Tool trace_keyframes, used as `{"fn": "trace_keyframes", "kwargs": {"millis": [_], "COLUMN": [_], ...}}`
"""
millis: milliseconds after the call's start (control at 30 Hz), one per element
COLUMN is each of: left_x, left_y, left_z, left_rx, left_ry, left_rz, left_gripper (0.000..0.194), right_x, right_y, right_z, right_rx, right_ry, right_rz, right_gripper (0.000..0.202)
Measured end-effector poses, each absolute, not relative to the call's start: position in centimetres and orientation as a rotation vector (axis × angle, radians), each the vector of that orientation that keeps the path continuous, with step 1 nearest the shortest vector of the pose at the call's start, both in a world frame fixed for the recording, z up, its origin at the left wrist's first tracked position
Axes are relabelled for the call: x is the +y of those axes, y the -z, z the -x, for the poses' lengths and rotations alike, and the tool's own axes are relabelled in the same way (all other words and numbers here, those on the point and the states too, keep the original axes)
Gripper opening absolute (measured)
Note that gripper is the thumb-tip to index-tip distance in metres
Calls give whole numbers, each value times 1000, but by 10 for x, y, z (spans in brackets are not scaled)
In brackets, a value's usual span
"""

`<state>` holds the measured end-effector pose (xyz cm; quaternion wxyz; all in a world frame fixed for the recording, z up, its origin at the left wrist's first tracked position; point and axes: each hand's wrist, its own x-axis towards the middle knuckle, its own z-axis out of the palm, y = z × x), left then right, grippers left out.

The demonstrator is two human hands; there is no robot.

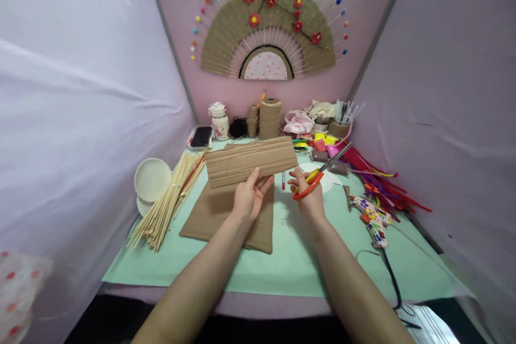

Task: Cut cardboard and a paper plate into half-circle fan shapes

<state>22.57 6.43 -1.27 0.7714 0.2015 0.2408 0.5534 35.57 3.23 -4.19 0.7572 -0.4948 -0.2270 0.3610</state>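
My left hand [250, 196] grips a strip of brown cardboard [252, 160] by its lower edge, thumb in front. Crease lines run along the strip, which is raised above the table and tilted slightly up at its right end. In my right hand [308, 196] is a pair of scissors [318, 174] with orange and yellow handles, the blades pointing up and to the right, apart from the strip. Beneath my left hand a larger brown cardboard sheet [226, 215] lies flat, partly hidden by the strip and my forearm.
Left are bamboo sticks [165, 204] and white paper bowls [152, 180]. Twine spools [270, 118], a bottle [219, 121] and a phone [201, 137] line the back. Right lie a flowered glue gun [373, 217] with its cord and colourful pipe cleaners [377, 180]. A decorated fan [278, 27] hangs on the wall.
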Motion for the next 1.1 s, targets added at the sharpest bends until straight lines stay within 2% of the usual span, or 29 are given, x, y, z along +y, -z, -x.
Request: {"fn": "trace_keyframes", "kwargs": {"millis": [167,333,633,967,1100], "left_x": [75,79,73,63,62], "left_y": [12,12,9,8,9], "left_z": [-211,-197,-196,-205,-206], "left_rx": [507,525,472,518,512], "left_ry": [-1364,-1524,-1530,-1479,-1472], "left_rz": [-414,-379,-398,-451,-446], "left_gripper": [8,5,9,21,18], "right_x": [21,4,-5,-9,-10], "right_y": [52,53,67,61,59], "right_z": [-345,-313,-298,-301,-301], "right_rx": [-718,-911,-1158,-1186,-1189], "right_ry": [-1067,-1299,-1286,-1246,-1245], "right_rz": [1202,1187,1156,1137,1134], "right_gripper": [61,64,65,63,62]}}
